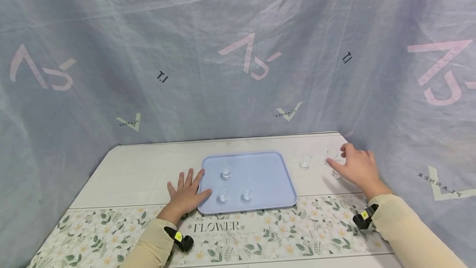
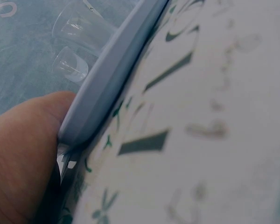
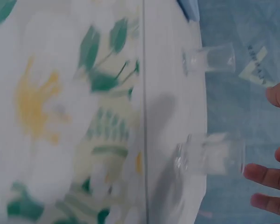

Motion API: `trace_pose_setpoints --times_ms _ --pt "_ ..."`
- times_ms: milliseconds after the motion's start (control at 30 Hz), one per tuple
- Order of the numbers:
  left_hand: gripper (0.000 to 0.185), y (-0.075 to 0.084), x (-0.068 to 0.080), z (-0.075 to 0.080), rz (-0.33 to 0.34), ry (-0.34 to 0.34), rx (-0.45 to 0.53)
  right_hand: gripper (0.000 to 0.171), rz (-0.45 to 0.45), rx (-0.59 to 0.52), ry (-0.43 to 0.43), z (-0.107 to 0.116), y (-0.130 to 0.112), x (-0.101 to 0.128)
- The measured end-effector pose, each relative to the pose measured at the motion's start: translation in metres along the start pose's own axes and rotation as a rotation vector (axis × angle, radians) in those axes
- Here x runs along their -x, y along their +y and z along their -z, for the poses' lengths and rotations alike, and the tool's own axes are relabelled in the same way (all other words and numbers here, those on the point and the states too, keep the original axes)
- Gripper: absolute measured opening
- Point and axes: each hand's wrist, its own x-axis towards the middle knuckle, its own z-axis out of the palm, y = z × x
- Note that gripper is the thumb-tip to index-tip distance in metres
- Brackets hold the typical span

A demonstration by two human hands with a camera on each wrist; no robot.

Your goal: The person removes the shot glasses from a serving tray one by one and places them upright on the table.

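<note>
Pale blue sheeting (image 1: 238, 53) hangs behind the white table (image 1: 148, 168), with a floral runner (image 1: 260, 235) along its near edge. On the table lies a blue tray (image 1: 267, 177) holding three small clear glasses (image 1: 226, 168). My left hand (image 1: 186, 195) rests flat, fingers spread, against the tray's left edge. My right hand (image 1: 357, 168) hovers, fingers relaxed, at two glasses (image 1: 332, 157) right of the tray; another glass (image 1: 305, 160) stands just beside.

Pale bench (image 1: 141, 168) under a grey-blue printed fabric backdrop (image 1: 223, 53), floral runner (image 1: 260, 235) reading FLOWER along the near edge, one small clear glass (image 1: 305, 161) standing right of centre
</note>
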Motion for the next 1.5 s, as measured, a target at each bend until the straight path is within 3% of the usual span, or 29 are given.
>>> trace_pose_setpoints --times_ms 233,933,1500 --pt "0.085 0.001 0.000 -0.001 -0.001 0.016 0.018 0.065 0.053 -0.002 0.042 -0.007 -0.025 -0.007" --pt "0.083 0.003 0.001 0.003 0.018 -0.005 -0.024 0.058 0.210 -0.072 -0.046 -0.037 -0.117 -0.013" --pt "0.094 -0.004 -0.005 -0.001 0.008 -0.046 -0.022 0.058 0.336 -0.146 -0.097 -0.056 -0.159 -0.004"
